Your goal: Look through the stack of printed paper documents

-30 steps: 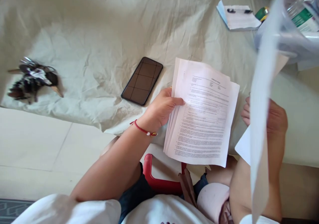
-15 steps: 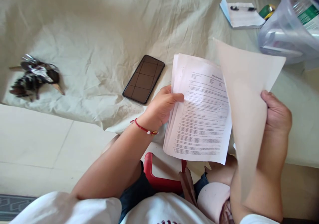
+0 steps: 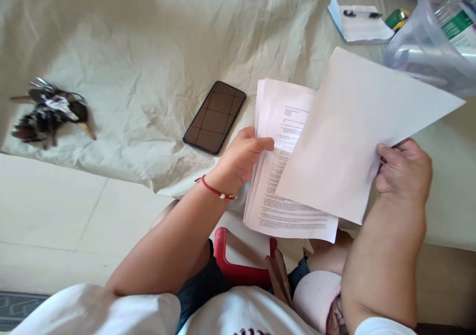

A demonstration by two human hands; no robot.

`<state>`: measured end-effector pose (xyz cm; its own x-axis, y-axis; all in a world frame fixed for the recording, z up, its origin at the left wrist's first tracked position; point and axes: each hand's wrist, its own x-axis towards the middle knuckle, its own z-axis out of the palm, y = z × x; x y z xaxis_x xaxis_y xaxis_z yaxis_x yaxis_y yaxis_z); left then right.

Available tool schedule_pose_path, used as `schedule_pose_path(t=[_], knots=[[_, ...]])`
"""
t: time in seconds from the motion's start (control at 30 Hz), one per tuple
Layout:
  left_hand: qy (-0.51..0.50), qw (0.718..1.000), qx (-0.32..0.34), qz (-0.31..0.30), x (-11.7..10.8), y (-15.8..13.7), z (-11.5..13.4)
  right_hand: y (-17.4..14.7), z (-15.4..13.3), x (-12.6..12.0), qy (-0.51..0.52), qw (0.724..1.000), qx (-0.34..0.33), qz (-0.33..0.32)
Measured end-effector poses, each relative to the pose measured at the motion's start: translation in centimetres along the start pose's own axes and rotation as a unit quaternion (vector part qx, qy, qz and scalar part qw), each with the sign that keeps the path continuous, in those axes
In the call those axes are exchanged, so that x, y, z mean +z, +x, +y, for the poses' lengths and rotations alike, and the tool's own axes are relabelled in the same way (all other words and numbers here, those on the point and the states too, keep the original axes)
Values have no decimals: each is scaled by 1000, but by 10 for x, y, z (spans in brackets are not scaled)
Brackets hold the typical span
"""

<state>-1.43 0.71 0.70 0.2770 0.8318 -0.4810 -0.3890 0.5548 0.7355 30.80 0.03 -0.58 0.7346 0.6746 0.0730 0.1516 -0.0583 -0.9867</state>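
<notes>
My left hand (image 3: 248, 156) grips the left edge of a stack of printed sheets (image 3: 293, 221), thumb on top and fingers underneath. Small lines of text fill the top page. A single sheet with a blank side showing (image 3: 345, 131) lies tilted across the right part of that page, hiding much of its print. My right hand (image 3: 403, 168) pinches this sheet at its right edge between thumb and fingers. Just left of the stack a dark smartphone (image 3: 214, 117) rests on the cloth-covered table (image 3: 148, 77).
A bunch of keys (image 3: 55, 111) lies at the far left. At the upper right are a notepad (image 3: 366, 27) with a black pen (image 3: 360, 14) on it, a green-yellow tape measure (image 3: 397, 20) and a clear plastic bin (image 3: 412, 52) holding a bottle. A red-edged stool (image 3: 245, 274) stands below.
My right hand has moved slightly left and turned the loose sheet, which hung nearly upright and now lies flatter over the stack. My left hand and the stack have hardly moved.
</notes>
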Motion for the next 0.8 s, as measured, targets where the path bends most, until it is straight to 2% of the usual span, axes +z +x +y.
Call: schedule_pose_path(t=[0.2, 0.4, 0.63, 0.8], knots=[[0, 1000, 2, 8, 0, 0, 0, -5, 0, 2, -13, 999, 21, -28], [-5, 1000, 9, 3, 0, -1, 1, -10, -2, -3, -52, 991, 55, -114], [-3, 1000, 17, 15, 0, -1, 1, -6, 2, -10, -102, 988, 69, -94], [-3, 1000, 21, 12, -2, 2, -2, -8, 4, -9, -102, 983, 89, -127]])
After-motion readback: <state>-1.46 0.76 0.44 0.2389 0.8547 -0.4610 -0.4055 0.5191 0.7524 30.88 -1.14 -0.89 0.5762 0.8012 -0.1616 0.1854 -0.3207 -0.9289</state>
